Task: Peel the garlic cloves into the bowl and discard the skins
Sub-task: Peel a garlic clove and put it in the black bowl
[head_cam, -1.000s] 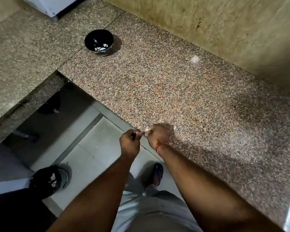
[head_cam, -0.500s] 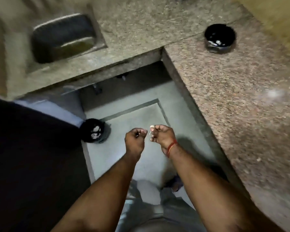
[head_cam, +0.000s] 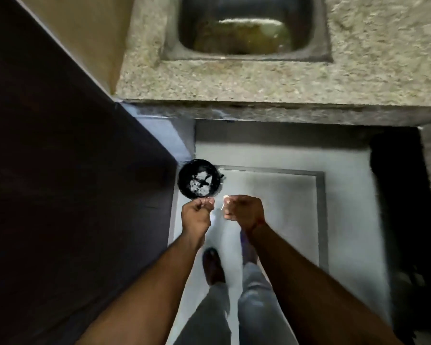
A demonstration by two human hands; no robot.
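A black bin [head_cam: 199, 179] lined with a dark bag stands on the grey floor, with pale garlic skins [head_cam: 200, 186] inside it. My left hand [head_cam: 197, 214] hovers just below the bin's near rim, fingers curled, pinching something too small to make out. My right hand [head_cam: 244, 210] is level with it to the right, fingers curled round a pale garlic clove [head_cam: 226, 199] with a strip of skin hanging off. The bowl is out of view.
A stone counter [head_cam: 259, 80] with a steel sink [head_cam: 246, 23] runs across the top. A dark door or cabinet face [head_cam: 60, 195] fills the left side. My legs and shoes [head_cam: 213, 265] stand on the tiled floor [head_cam: 284, 195] below my hands.
I turned left from the granite counter with the bowl. My view now faces the sink and floor bin. Both hands moved from the counter edge to just near the bin.
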